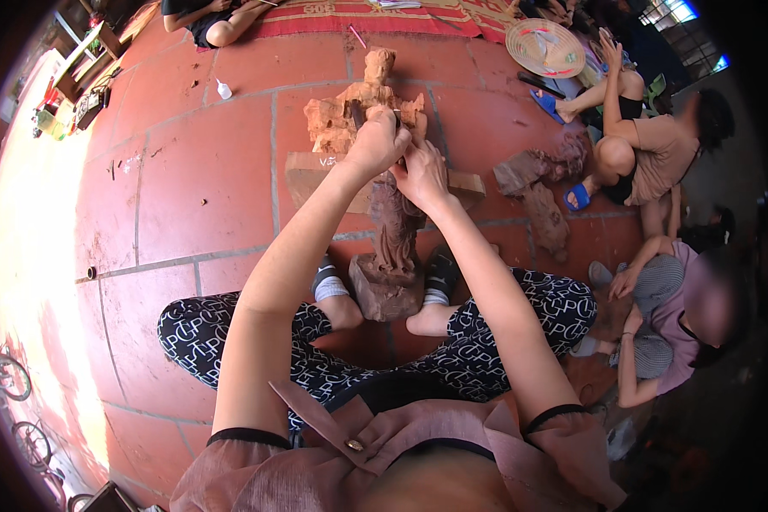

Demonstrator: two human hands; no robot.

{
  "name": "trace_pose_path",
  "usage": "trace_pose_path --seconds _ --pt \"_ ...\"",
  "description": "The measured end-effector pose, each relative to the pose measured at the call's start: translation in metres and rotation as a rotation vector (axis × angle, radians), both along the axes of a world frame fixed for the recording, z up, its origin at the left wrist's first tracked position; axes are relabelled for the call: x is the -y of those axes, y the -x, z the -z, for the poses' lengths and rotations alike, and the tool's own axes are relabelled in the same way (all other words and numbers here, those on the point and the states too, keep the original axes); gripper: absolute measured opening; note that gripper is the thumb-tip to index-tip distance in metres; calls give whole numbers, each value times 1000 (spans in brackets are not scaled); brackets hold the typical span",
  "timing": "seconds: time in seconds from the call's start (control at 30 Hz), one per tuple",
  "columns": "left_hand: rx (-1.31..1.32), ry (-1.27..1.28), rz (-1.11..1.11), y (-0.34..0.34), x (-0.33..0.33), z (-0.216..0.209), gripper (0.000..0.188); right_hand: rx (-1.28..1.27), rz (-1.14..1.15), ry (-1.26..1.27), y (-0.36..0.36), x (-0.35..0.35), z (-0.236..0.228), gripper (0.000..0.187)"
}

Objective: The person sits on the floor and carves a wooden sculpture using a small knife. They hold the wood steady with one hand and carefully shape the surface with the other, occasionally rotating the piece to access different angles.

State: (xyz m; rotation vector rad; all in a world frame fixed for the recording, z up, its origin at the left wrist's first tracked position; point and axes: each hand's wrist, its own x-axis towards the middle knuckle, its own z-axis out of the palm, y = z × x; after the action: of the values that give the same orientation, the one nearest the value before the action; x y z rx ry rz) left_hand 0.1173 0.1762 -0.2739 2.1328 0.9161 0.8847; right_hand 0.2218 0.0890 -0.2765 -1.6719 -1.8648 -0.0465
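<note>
A dark reddish-brown carved wooden statue (pixel 394 224) stands between my feet on a blocky base. Its upper end is covered by my hands. My left hand (pixel 377 143) is closed at the top of the statue, its fingers bent around something that I cannot make out; a small dark piece (pixel 355 112) shows beside it. Just to its right, my right hand (pixel 423 176) is closed against the statue's upper part, fingers curled in. Behind both hands rises a paler, rough-cut wood carving (pixel 328 119) with a light wooden block (pixel 303 175) at its foot.
Red floor tiles (pixel 171 205) surround me. More rough carved wood (pixel 544 213) lies to the right, near seated people and a conical straw hat (pixel 546 48). A small white bottle (pixel 223 89) stands at the far left; a red patterned mat (pixel 316 24) lies at the back.
</note>
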Motion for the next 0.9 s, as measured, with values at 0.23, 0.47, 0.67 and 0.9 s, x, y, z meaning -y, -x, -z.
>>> trace_pose_path --seconds 0.23,0.47,0.67,0.9 --pt "-52 10 -11 0 -1 3 22 -16 1 -16 0 0 2 35" --pt "24 -48 -9 1 -9 9 25 -15 23 71 0 3 1 32" --pt "-36 -124 18 1 -1 5 26 -93 15 -2 -2 -4 13 30" --pt "-33 -125 67 -4 4 -26 24 -223 71 83 -10 -9 3 22"
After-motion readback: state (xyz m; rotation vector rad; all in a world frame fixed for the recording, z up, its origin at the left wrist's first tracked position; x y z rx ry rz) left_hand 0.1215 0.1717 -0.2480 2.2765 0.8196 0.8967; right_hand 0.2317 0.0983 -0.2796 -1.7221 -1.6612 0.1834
